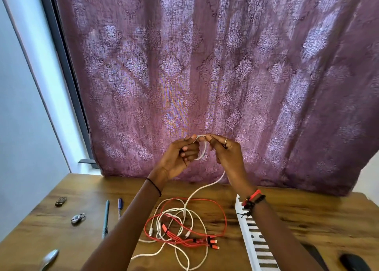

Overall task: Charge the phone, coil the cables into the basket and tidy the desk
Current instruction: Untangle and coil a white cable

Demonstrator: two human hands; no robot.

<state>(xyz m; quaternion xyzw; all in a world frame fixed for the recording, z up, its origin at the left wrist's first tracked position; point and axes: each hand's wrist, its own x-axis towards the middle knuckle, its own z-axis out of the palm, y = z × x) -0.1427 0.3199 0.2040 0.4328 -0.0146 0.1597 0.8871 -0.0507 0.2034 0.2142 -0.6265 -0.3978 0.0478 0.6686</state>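
Note:
Both hands are raised above the wooden desk (pixel 307 219), in front of the curtain. My left hand (pixel 180 157) and my right hand (pixel 225 153) each pinch the white cable (pixel 202 149), which forms a small loop between them. From that loop the cable hangs down to the desk and joins a tangle of white cable and a red multi-plug cable (pixel 205 204) in the middle. A white slatted basket (pixel 258 244) stands on the desk at the right, partly behind my right forearm. No phone is in view.
Two pens (pixel 106 219) lie left of the cables, with a padlock (pixel 78 219), a small dark object (pixel 61 201) and a spoon (pixel 49 258) further left. A black mouse (pixel 354 262) sits at the bottom right. A purple curtain (pixel 205 65) hangs behind the desk.

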